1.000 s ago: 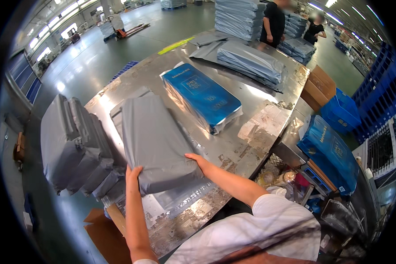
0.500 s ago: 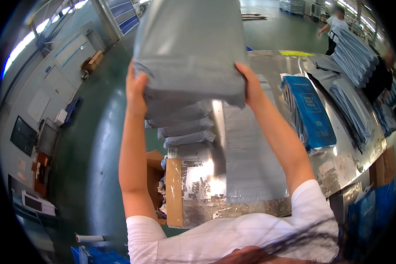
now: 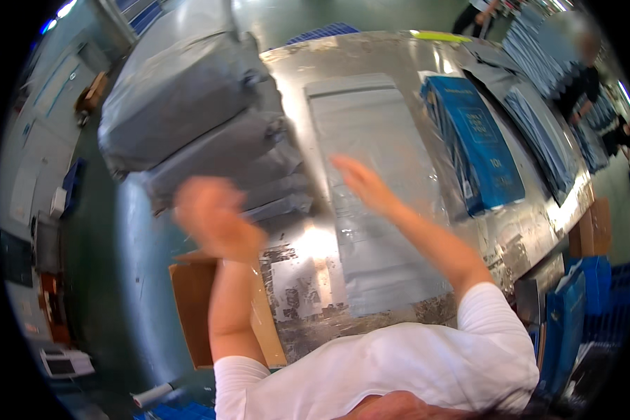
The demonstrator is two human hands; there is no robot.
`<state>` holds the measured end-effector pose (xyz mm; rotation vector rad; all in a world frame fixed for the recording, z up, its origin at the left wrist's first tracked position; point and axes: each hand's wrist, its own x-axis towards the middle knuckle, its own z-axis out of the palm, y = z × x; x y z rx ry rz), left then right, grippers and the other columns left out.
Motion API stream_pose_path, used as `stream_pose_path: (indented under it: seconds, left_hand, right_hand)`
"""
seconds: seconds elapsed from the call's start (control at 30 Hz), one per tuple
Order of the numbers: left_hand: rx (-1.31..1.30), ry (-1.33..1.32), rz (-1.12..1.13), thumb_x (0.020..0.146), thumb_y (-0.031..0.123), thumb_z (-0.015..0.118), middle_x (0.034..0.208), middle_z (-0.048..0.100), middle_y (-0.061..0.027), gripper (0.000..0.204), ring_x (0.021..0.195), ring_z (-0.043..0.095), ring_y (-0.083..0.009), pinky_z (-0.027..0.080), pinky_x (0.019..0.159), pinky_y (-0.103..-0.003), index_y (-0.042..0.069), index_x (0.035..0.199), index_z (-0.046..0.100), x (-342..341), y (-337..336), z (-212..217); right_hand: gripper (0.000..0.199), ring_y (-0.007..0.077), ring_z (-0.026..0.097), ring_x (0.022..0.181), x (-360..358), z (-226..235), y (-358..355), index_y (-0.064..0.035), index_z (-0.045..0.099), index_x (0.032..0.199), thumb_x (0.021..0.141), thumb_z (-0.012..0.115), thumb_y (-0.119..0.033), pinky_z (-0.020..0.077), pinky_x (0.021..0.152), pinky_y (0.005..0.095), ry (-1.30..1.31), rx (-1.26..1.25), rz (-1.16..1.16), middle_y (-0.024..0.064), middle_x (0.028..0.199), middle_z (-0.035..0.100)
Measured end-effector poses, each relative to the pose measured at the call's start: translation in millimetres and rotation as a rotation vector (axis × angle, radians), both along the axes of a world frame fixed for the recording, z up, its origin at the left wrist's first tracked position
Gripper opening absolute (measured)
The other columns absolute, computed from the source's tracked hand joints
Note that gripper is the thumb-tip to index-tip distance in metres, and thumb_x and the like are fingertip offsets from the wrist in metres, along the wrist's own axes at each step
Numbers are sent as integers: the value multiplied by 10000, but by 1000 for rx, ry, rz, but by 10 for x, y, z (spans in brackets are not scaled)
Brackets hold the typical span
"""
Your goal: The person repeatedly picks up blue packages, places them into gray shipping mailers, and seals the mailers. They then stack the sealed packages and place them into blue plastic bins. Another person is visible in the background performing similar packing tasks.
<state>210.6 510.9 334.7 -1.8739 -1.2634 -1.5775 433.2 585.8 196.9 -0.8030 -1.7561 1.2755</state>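
Note:
Stacked at the left end of the table are several filled grey plastic mailing bags [image 3: 182,98]. My left hand [image 3: 213,213] is in front of the stack's near side; motion smears its fingers, so I cannot tell their shape. Over the flat grey mailing bags [image 3: 388,259] in the middle hovers my right hand [image 3: 362,183], fingers stretched out, slightly blurred, holding nothing. To the right of these lies a blue printed package [image 3: 474,140] in clear wrap.
The metal table [image 3: 294,77] has a worn surface. An open cardboard box [image 3: 196,308] stands at its near left edge. Farther right lie more grey bags [image 3: 539,133]. Blue bags [image 3: 563,315] and a carton [image 3: 591,227] stand at right. People [image 3: 584,87] are beyond the table.
Both hands have let go of the filled grey bag, which now rests on top of the left stack. My hands have come back toward me. The view has shifted.

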Motion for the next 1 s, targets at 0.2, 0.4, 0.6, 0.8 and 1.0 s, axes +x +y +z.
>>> stream_pose_path:
  seconds: [0.2,0.4,0.6,0.8,1.0]
  left_hand:
    - [-874,449,-332,619,97,692,1104,493,-186,479,1005,489,-321,409,845,-361,3,1052,512,1320,436,-2414]
    - [-924,1003,-87,683,126,606,1203,441,-241,526,1097,450,-368,458,806,-390,-46,1155,450,1869,879,-2941]
    - [-899,1028,-80,734,68,503,1127,472,-191,422,960,522,-305,521,668,-322,-69,1129,443,1966,692,-3103]
    - [-1326,1042,-200,837,282,480,1071,527,-150,398,928,542,-259,495,671,-349,-45,1059,521,2483,20,-2480]
    - [-1590,-823,-741,879,427,431,902,551,-74,462,789,531,-172,456,695,-298,-2,1017,532,3624,812,-3034]
  right_hand:
    - [201,158,560,774,1613,-1438,-2384,-1,586,981,807,526,-80,446,693,268,-472,-325,-384,88,882,601]
    - [144,162,577,695,2268,-1446,-3223,-12,608,903,805,517,-65,458,635,259,-282,-628,-603,89,801,601]
    - [126,192,540,641,2957,-1260,-2195,-16,601,881,797,533,-80,427,579,272,-388,-239,-833,110,802,586]
    - [288,302,497,1026,4626,-884,-474,-12,545,1035,773,563,-132,382,882,355,-533,341,-1269,157,1055,551]
    - [412,175,496,990,5296,-1439,-20,-7,516,1127,821,565,-279,373,854,279,238,-565,-952,86,1062,568]
